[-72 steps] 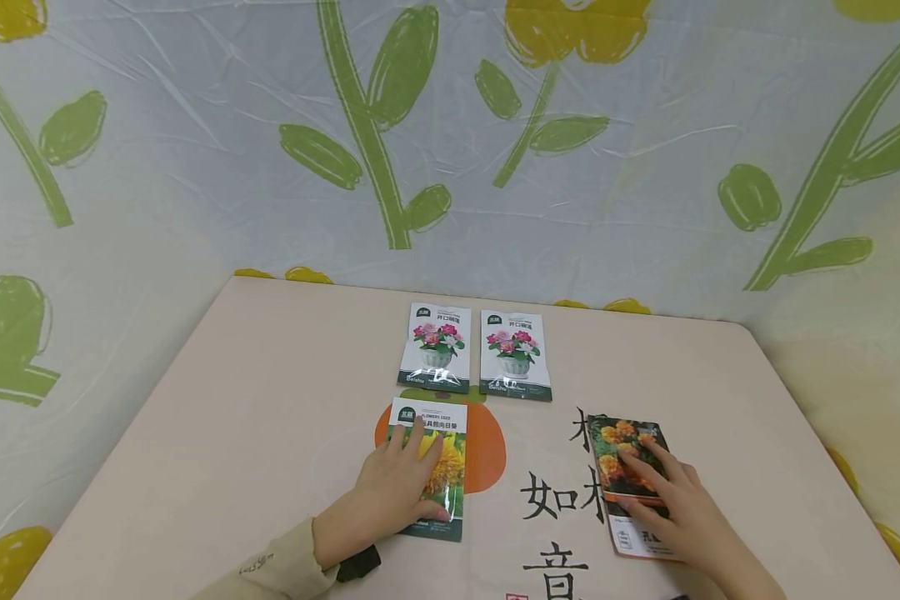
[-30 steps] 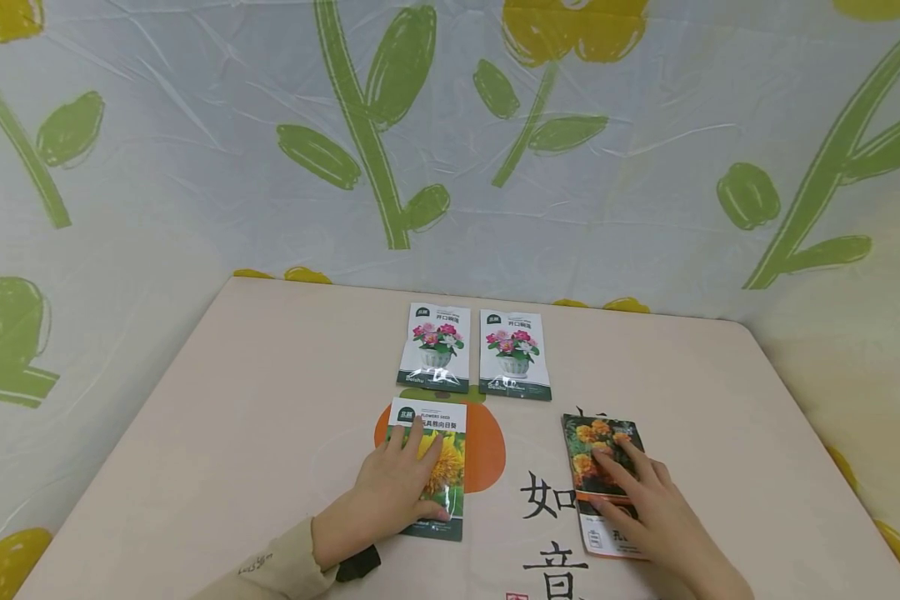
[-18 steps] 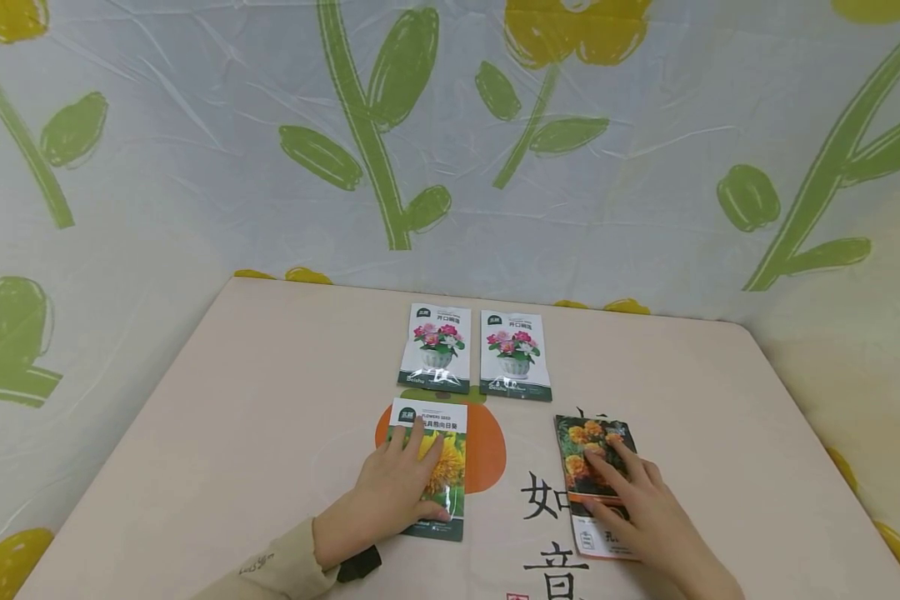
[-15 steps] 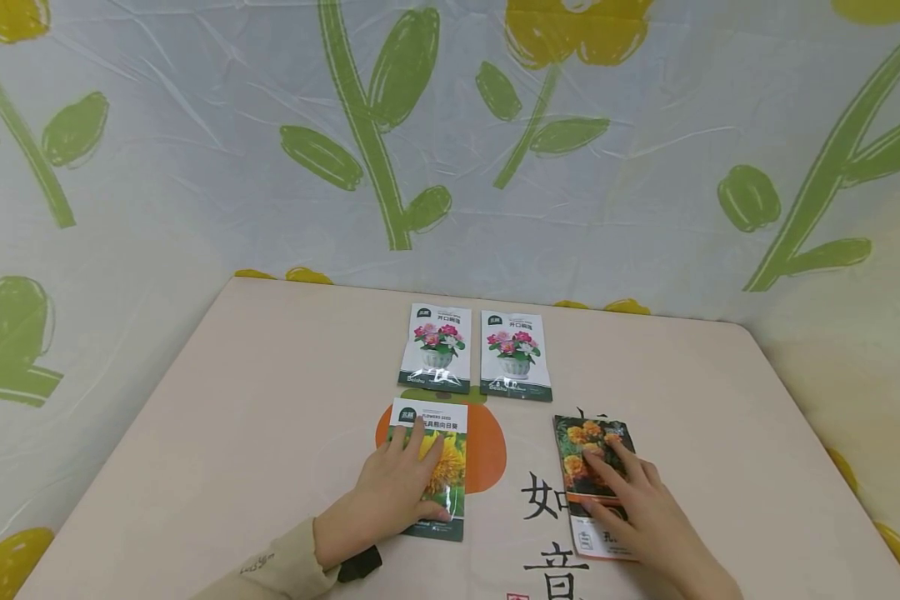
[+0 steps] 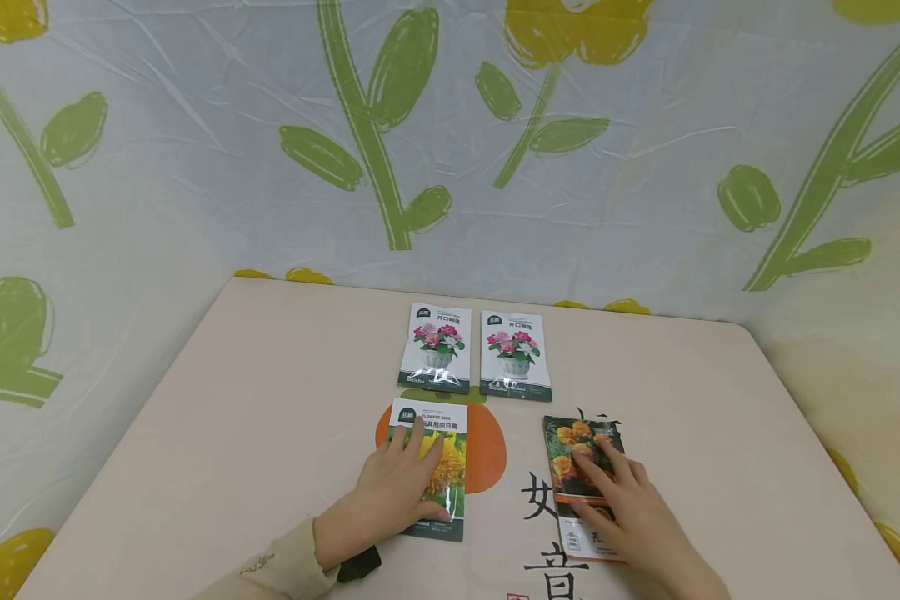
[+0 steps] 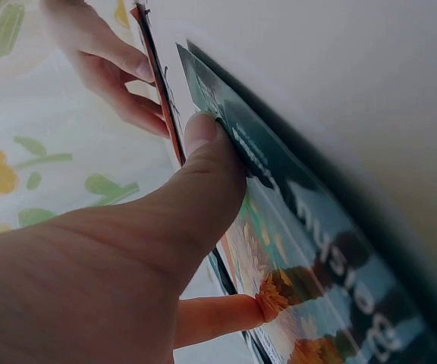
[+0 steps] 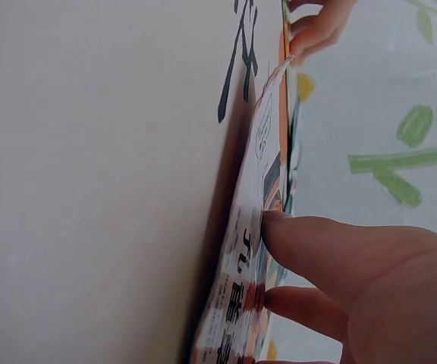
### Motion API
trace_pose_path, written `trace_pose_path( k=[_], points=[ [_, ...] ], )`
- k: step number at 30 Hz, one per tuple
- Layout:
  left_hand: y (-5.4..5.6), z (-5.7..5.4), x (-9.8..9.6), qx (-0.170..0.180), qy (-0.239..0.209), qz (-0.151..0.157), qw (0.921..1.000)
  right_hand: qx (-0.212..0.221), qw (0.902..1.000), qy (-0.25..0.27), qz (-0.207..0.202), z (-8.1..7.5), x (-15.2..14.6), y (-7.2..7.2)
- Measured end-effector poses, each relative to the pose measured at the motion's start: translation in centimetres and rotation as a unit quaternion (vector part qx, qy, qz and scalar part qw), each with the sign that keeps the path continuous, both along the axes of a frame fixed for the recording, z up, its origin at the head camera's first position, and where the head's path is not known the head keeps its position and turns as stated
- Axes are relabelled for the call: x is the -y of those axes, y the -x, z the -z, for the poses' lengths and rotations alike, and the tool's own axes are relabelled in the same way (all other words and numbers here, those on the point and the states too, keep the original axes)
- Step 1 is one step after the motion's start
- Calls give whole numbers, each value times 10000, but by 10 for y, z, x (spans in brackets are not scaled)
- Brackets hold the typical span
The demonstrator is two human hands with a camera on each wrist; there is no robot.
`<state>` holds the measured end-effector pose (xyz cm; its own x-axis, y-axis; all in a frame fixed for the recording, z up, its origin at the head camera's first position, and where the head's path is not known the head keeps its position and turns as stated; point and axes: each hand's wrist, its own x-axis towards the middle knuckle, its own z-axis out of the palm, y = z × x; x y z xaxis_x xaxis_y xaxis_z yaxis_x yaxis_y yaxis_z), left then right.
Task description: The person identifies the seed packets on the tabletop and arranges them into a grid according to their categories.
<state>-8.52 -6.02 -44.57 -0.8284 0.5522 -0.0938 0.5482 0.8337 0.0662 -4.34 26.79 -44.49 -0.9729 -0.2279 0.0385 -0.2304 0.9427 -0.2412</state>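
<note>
My left hand [image 5: 392,483] rests spread on a sunflower seed packet [image 5: 453,500], its thumb and fingertips touching the printed front. The packet lies flat over an orange circle on the table, and its Beishu label shows close up in the left wrist view. To the right, my right hand [image 5: 633,508] lies with straight fingers on a marigold seed packet [image 5: 562,467], a dark one with orange flowers and a white lower band. Its thumb [image 7: 287,231] presses the packet's face in the right wrist view. This packet is slightly tilted and covers part of the black lettering.
Two matching white packets with potted pink flowers, a left one [image 5: 437,354] and a right one [image 5: 515,358], lie side by side farther back. Beneath everything is a pale pink table [image 5: 270,400]. A flower-printed sheet [image 5: 217,167] hangs behind it.
The right hand has slid the marigold packet leftward across the table, bringing it nearer the sunflower packet. The left hand and the two back packets have stayed put.
</note>
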Motion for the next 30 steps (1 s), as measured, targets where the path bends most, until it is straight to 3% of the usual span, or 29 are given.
trace_pose_path(
  k=[30],
  points=[
    [0,-2,0,9,-50,-33,10000,-288,9996,-43,-54,-1,30,1]
  ],
)
